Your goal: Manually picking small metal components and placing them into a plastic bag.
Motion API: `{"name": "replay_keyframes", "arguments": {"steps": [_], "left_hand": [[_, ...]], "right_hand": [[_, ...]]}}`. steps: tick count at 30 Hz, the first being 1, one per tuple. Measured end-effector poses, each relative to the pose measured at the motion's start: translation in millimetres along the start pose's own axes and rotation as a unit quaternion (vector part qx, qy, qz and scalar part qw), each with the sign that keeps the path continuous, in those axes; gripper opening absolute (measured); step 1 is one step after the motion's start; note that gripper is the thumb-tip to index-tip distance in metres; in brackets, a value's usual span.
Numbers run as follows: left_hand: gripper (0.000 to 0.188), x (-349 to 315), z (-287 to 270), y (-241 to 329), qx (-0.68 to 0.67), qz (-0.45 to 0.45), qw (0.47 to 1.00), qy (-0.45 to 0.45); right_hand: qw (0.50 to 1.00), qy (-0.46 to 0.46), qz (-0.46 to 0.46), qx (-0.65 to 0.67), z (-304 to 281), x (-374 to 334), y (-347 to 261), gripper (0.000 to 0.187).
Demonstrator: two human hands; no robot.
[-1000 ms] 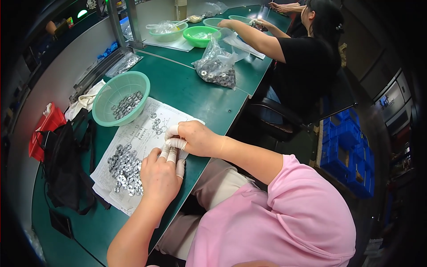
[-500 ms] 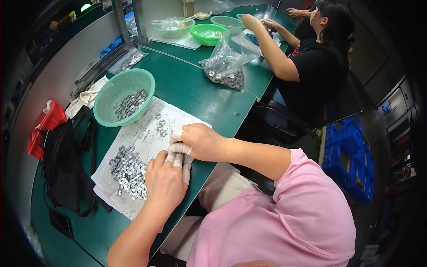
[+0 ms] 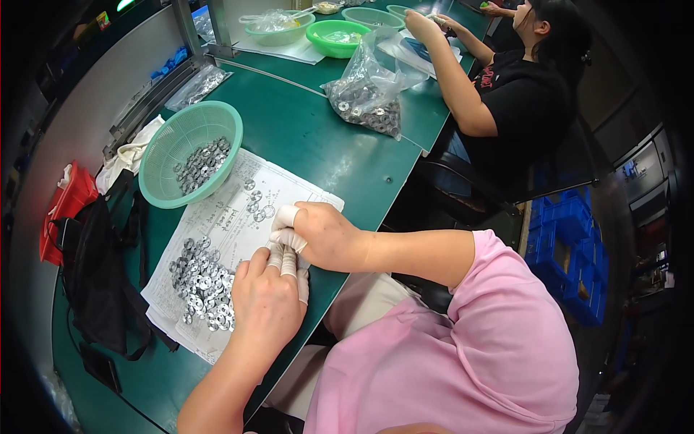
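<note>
White tape or finger cots wrap several fingers of both my hands. Above the near edge of the paper, my left hand (image 3: 266, 293) and my right hand (image 3: 322, 235) meet with bent fingers pressed together; whatever they pinch is hidden by the fingers. To the left of my left hand lies a heap of small round metal discs (image 3: 202, 282) with holes. A few loose discs (image 3: 254, 202) are spread just beyond my right hand. All of these rest on printed paper sheets (image 3: 289, 186). At the far left of the sheets a pale green mesh basket (image 3: 231, 119) holds more, darker-looking discs.
A clear plastic bag of metal parts (image 3: 369, 108) stands farther along the green table (image 3: 289, 108). Beyond it are a bright green basket (image 3: 336, 47) and a co-worker (image 3: 520, 94) at the right edge. A black bag (image 3: 101, 267) and a red bin (image 3: 69, 210) lie left.
The view has shifted slightly, so the table things sit a little more to the left. My hands stay pressed together in nearly the same pose.
</note>
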State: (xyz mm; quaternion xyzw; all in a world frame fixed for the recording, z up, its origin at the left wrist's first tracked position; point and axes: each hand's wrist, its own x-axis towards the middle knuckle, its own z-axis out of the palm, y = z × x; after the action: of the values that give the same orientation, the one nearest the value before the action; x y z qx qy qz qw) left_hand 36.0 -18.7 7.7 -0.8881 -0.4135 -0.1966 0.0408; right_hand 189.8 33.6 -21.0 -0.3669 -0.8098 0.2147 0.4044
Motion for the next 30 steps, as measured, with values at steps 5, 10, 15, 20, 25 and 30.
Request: {"name": "replay_keyframes", "arguments": {"steps": [5,10,15,20,25,30], "left_hand": [[0.023,2.3,-2.8,0.4,-0.014,-0.001,1.000,-0.011],[0.022,4.6,-4.5,2.4,-0.027,-0.011,0.999,-0.034],[0.021,6.5,-4.2,2.9,-0.018,-0.010,1.000,-0.021],[0.022,7.3,-3.3,2.4,-0.037,-0.017,0.998,-0.039],[0.020,7.7,0.0,2.3,-0.039,-0.014,0.999,-0.020],[0.018,6.1,-2.4,3.0,-0.043,-0.028,0.998,-0.038]], "right_hand": [[0.998,-0.008,-0.058,-0.014,-1.5,-1.4,3.5,0.016],[1.000,-0.004,-0.028,0.012,-3.6,-0.3,-0.9,0.013],[0.998,-0.008,-0.038,0.045,-5.1,1.1,3.5,0.009],[0.998,0.004,-0.024,0.055,-5.7,1.9,1.6,0.007],[0.998,-0.012,-0.026,0.047,-7.9,1.2,4.0,0.008],[0.998,-0.009,-0.064,0.021,-5.4,-0.5,3.1,0.007]]}}
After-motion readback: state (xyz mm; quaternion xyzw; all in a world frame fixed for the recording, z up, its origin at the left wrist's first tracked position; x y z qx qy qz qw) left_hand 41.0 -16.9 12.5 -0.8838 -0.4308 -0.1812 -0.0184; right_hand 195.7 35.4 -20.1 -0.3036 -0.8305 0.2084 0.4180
